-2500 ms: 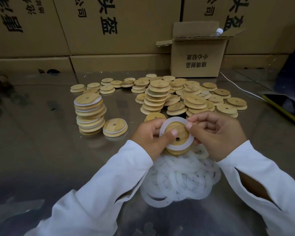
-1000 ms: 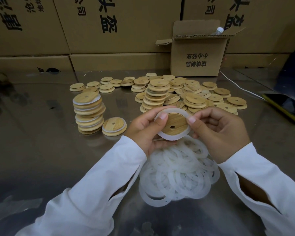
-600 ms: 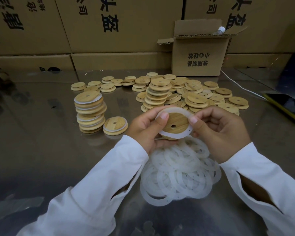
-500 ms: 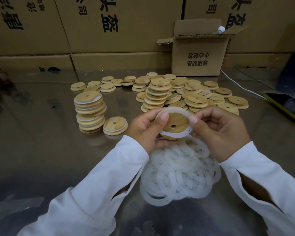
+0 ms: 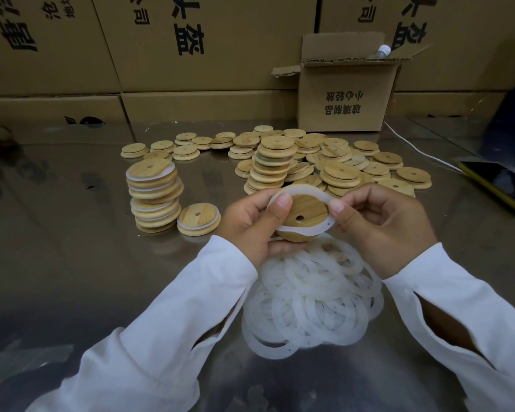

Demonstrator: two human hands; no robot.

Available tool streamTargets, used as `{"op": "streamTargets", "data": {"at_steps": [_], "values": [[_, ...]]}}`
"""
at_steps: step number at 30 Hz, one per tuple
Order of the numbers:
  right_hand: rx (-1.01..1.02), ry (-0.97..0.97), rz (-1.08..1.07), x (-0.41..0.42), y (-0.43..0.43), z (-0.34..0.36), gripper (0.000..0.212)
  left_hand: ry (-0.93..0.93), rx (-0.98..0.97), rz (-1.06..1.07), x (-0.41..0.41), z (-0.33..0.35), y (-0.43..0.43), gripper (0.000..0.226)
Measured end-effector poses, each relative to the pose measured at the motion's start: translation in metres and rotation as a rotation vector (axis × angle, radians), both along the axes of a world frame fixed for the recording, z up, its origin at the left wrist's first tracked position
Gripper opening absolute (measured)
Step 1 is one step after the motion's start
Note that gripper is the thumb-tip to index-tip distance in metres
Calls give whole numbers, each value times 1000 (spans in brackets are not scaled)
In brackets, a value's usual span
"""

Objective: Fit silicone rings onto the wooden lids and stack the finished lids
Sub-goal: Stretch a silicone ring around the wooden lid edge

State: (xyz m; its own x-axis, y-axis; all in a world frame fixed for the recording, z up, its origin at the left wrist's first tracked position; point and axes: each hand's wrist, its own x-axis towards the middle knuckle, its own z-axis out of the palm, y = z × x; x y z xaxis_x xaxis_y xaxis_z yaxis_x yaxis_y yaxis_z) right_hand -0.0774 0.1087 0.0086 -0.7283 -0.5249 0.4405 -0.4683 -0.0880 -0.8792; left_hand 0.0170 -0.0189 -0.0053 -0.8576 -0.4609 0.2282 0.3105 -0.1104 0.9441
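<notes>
My left hand (image 5: 250, 221) and my right hand (image 5: 381, 224) hold one round wooden lid (image 5: 305, 211) with a small hole, above the table. A white silicone ring (image 5: 302, 190) lies partly around the lid's rim; both thumbs press on it. Below my hands lies a heap of loose silicone rings (image 5: 312, 298). To the left stands a stack of ringed lids (image 5: 153, 197), with a single ringed lid (image 5: 199, 219) beside it. Behind my hands spreads a pile of bare wooden lids (image 5: 324, 165).
The table is shiny metal (image 5: 72, 263). A small open cardboard box (image 5: 345, 93) stands at the back, with large cartons (image 5: 205, 43) behind it. A phone in a yellow case (image 5: 497, 185) and a white cable (image 5: 414, 147) lie at the right.
The ring has been worked further around the lid while both hands kept hold of it. The hands and lid rose slightly toward the lid pile since the oldest frame.
</notes>
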Motion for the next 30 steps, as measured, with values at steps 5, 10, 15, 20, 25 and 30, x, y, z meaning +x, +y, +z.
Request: {"op": "streamTargets", "data": {"at_steps": [5, 10, 15, 20, 25, 30], "values": [[3, 3, 27, 4, 1, 2, 10, 16, 47, 4, 0, 1, 1, 36], [-31, -35, 70, 7, -3, 3, 11, 18, 187, -35, 0, 1, 1, 34], [-61, -49, 52, 7, -3, 2, 14, -9, 264, -82, -1, 2, 2, 35], [-86, -48, 34, 9, -3, 0, 9, 11, 284, -68, -3, 2, 3, 34], [-34, -15, -39, 14, -7, -7, 10, 32, 319, -67, -5, 3, 2, 38], [-40, -35, -65, 13, -6, -8, 13, 24, 233, -84, -3, 0, 2, 39]]}}
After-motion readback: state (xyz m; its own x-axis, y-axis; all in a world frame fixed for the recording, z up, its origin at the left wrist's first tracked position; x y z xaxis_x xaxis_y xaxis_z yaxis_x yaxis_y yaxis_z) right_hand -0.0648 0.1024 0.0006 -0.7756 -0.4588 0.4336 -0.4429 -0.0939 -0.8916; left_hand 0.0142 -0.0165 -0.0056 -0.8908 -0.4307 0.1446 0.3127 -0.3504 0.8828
